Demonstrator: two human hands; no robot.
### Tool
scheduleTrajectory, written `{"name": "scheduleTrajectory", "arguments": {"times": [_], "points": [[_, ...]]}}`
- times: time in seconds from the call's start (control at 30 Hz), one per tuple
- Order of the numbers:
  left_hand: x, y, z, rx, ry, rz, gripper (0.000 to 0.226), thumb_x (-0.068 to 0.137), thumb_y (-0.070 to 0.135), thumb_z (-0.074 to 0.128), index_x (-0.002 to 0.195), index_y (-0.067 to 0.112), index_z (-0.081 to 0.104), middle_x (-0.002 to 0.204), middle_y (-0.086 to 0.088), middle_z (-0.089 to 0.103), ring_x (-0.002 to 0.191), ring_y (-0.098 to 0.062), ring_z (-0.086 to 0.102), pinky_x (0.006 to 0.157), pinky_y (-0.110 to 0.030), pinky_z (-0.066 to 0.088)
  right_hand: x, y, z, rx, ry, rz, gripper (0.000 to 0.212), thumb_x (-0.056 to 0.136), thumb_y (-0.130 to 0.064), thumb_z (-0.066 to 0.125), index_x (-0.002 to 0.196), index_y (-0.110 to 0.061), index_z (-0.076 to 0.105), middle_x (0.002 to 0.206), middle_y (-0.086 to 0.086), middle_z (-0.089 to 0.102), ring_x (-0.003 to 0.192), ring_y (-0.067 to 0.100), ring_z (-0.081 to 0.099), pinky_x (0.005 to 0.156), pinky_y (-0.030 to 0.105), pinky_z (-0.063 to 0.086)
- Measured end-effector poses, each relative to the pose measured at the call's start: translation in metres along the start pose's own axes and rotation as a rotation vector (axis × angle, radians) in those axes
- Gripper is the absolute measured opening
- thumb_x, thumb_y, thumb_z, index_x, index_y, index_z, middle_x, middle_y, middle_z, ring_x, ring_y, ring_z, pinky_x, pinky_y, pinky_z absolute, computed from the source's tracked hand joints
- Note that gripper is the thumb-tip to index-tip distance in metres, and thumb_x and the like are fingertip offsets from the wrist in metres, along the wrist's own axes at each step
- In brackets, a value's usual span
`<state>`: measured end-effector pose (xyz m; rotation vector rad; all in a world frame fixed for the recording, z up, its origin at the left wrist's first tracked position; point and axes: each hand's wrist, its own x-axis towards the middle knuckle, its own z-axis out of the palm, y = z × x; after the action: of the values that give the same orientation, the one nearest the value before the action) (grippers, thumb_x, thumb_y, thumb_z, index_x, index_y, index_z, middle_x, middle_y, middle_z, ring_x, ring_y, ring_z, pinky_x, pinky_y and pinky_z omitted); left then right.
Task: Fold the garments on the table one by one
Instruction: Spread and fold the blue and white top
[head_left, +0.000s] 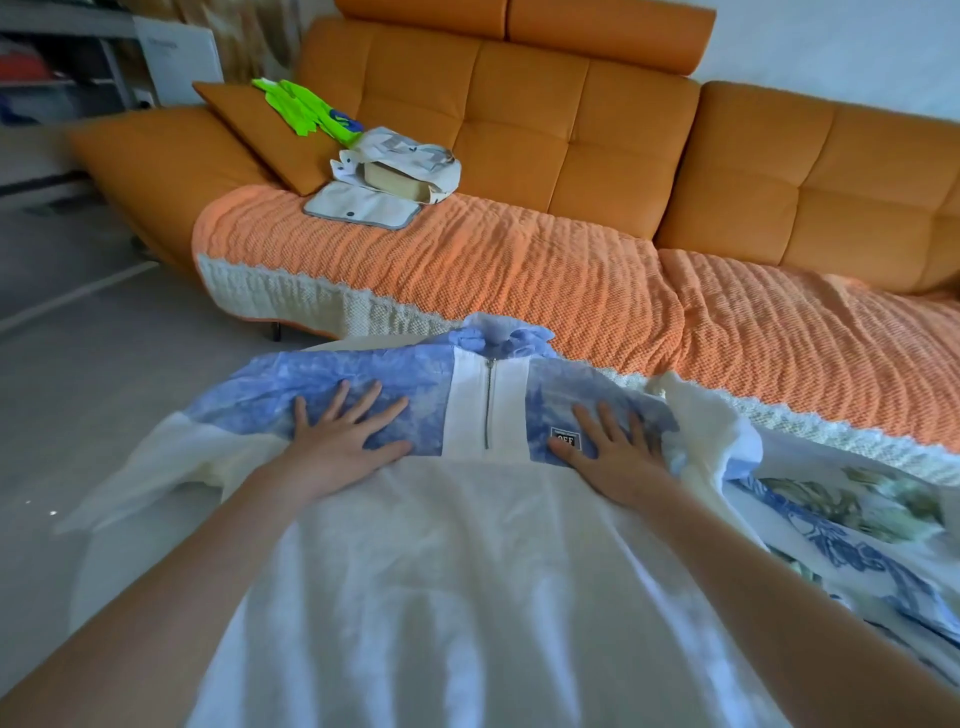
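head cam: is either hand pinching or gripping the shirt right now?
No, the left hand and the right hand both lie flat, spread open, on the shirt's blue panels either side of the zipper.

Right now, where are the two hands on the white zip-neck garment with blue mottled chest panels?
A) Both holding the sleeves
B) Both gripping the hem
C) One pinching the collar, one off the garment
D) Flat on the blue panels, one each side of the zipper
D: the left hand and the right hand lie flat, fingers spread, on the blue chest panels of the white garment, one on each side of its metal zipper.
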<state>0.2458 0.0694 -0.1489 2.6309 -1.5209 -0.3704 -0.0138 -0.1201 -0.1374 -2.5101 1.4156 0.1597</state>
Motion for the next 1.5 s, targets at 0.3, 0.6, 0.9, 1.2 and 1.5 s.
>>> {"name": "scheduleTrajectory", "arguments": {"times": [0.3, 0.6, 0.9, 1.2, 1.5], "points": [[0.020, -0.001, -0.003, 0.095, -0.055, 0.055, 0.062, 0.087, 0.069, 0.017, 0.141, 0.053, -0.010, 0.154, 0.015, -0.020, 0.141, -0.016, -0.023, 0.108, -0.063, -0.013, 0.023, 0.010, -0.001, -0.043, -0.051, -0.004, 0.088, 0.072, -0.088, 0.013, 0.147, -0.044, -0.003, 0.157, -0.009, -0.014, 0.143, 0.026, -0.021, 0.116, 0.046, -0.010], [-0.127, 0.028, -0.005, -0.200, 0.278, 0.240, 0.092, 0.068, 0.085, 0.000, 0.139, 0.039, 0.037, 0.152, 0.013, 0.020, 0.144, -0.010, 0.011, 0.115, -0.035, 0.005, -0.131, -0.018, -0.001, 0.030, 0.122, -0.382, 0.097, 0.060, -0.086, -0.019, 0.146, -0.043, -0.004, 0.145, -0.023, -0.024, 0.140, 0.007, -0.023, 0.113, 0.029, -0.015], [-0.221, -0.021, 0.045, -0.023, 0.069, 0.201, 0.056, 0.088, 0.072, 0.012, 0.141, 0.055, 0.011, 0.153, 0.010, 0.018, 0.142, -0.008, 0.010, 0.111, -0.024, -0.001, -0.200, 0.028, 0.018, -0.088, -0.087, -0.270, 0.107, 0.053, -0.086, -0.026, 0.147, -0.043, -0.001, 0.155, -0.015, -0.013, 0.146, 0.014, -0.005, 0.116, 0.028, -0.005], [-0.255, -0.035, 0.023, -0.474, 0.400, -0.208, 0.034, 0.068, 0.018, 0.073, 0.095, -0.001, 0.066, 0.085, -0.022, 0.066, 0.084, -0.039, 0.063, 0.075, -0.047, 0.048, -0.278, 0.044, 0.003, 0.530, 0.320, 0.015, 0.034, 0.093, -0.003, 0.049, 0.126, -0.009, 0.054, 0.129, 0.010, 0.050, 0.102, 0.021, 0.055, 0.091, 0.031, 0.044], [-0.282, -0.002, 0.020, -1.182, 0.160, -0.429, 0.015, 0.087, 0.004, 0.061, 0.096, -0.007, 0.065, 0.069, -0.012, 0.067, 0.061, -0.016, 0.060, 0.060, -0.024, 0.044, -0.295, 0.037, 0.010, 1.063, 0.036, 0.322, 0.003, 0.084, -0.002, 0.065, 0.085, -0.003, 0.064, 0.070, 0.006, 0.062, 0.059, 0.019, 0.055, 0.057, 0.027, 0.047]]}}
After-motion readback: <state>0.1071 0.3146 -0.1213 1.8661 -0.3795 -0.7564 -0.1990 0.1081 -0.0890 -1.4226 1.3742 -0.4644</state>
